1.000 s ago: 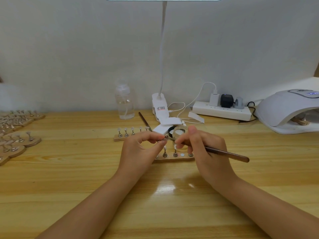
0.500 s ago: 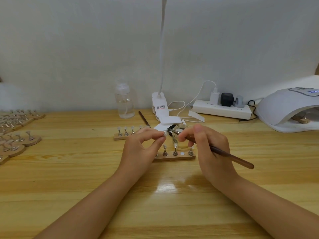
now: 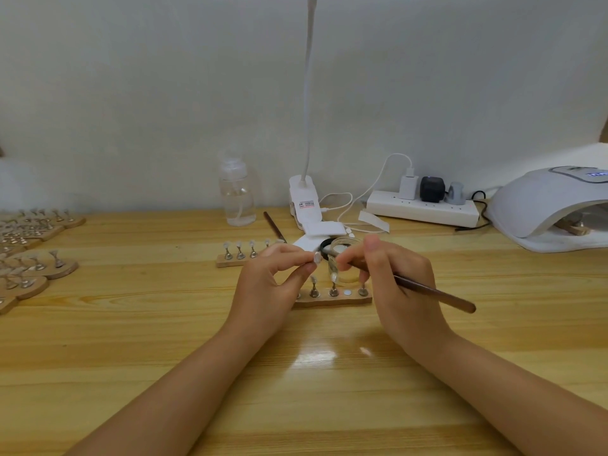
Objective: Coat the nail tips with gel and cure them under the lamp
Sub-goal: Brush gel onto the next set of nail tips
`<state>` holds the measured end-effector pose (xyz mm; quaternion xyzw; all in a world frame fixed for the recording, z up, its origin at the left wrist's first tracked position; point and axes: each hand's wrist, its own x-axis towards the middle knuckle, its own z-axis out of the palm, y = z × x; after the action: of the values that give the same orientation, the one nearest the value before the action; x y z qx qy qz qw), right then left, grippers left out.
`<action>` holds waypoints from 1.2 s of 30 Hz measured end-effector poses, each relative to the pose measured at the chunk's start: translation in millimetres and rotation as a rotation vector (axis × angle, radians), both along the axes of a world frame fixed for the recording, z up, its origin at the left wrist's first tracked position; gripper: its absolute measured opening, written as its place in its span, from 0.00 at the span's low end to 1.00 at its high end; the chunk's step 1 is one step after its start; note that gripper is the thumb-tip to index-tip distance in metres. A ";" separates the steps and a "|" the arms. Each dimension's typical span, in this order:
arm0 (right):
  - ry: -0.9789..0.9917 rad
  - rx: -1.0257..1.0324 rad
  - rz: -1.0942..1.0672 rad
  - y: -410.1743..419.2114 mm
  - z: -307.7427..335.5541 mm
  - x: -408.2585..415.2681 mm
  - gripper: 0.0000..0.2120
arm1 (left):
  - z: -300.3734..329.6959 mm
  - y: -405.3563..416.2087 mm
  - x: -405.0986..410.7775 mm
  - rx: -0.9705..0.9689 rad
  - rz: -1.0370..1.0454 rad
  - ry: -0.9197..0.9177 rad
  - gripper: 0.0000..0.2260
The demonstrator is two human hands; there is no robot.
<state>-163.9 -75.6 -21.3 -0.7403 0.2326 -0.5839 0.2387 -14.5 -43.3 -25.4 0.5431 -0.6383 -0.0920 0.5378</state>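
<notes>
My left hand (image 3: pixel 274 281) pinches a small nail tip on its metal stand (image 3: pixel 316 257) between thumb and forefinger, raised above the table. My right hand (image 3: pixel 391 278) grips a thin brown brush (image 3: pixel 434 295); its bristle end is hidden behind my fingers, close to the held tip. Just beyond the fingers stands a clear glass gel jar (image 3: pixel 343 258). Below the hands lies a wooden holder strip (image 3: pixel 332 300) with several tips on stands and one bare magnet spot. The white curing lamp (image 3: pixel 556 205) sits at the far right.
A second wooden strip of tips (image 3: pixel 230 260) lies behind my left hand, with a spare brush (image 3: pixel 273 225) beyond it. A clear pump bottle (image 3: pixel 237 192), desk lamp clip base (image 3: pixel 304 202) and power strip (image 3: pixel 422 210) line the wall. Several more holders (image 3: pixel 29 251) crowd the left edge.
My right hand has drawn the brush from the jar toward the tip held in my left hand. The left hand has stayed nearly in place.
</notes>
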 end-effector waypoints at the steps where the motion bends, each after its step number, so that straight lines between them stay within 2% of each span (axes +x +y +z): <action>1: -0.020 0.043 0.025 0.1 -1.2 -0.2 0.20 | -0.2 0.0 0.0 -0.013 0.002 -0.007 0.11; 4: -0.085 0.065 0.059 0.2 -2.5 -2.1 0.21 | -1.0 -0.3 0.0 -0.045 0.011 -0.016 0.11; 7: -0.006 -0.023 -0.003 -0.8 -0.3 -1.1 0.20 | -1.9 -1.0 1.0 -0.037 0.017 -0.020 0.10; 11: -0.047 0.085 0.053 -1.2 -2.3 -1.3 0.22 | -2.2 -0.8 0.3 -0.035 0.015 -0.055 0.09; 16: 0.045 -0.046 -0.045 -2.7 0.6 -1.7 0.19 | -2.2 -1.3 0.7 -0.039 0.028 -0.044 0.08; 19: -0.006 0.064 0.016 -2.6 -2.1 -2.6 0.22 | -2.1 -1.3 0.0 -0.039 0.033 -0.052 0.08; 24: 0.060 -0.059 -0.055 -3.5 0.3 -1.6 0.19 | -2.6 -1.2 0.1 -0.040 0.051 -0.061 0.08; 27: 0.011 0.044 0.000 -3.9 -2.7 -2.8 0.22 | -2.1 -1.0 -0.9 -0.031 0.054 -0.049 0.08; 31: 0.040 -0.050 -0.033 -4.6 -1.1 -1.8 0.21 | -1.5 -0.9 -1.2 -0.024 0.058 -0.042 0.08; 36: 0.014 0.011 -0.001 -3.8 -3.7 -3.2 0.22 | -1.1 0.3 -2.4 -0.016 0.051 -0.011 0.07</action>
<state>-167.1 -79.4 -25.0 -0.7430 0.2376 -0.5775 0.2408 -16.9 -43.0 -26.5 0.5555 -0.6278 -0.0703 0.5407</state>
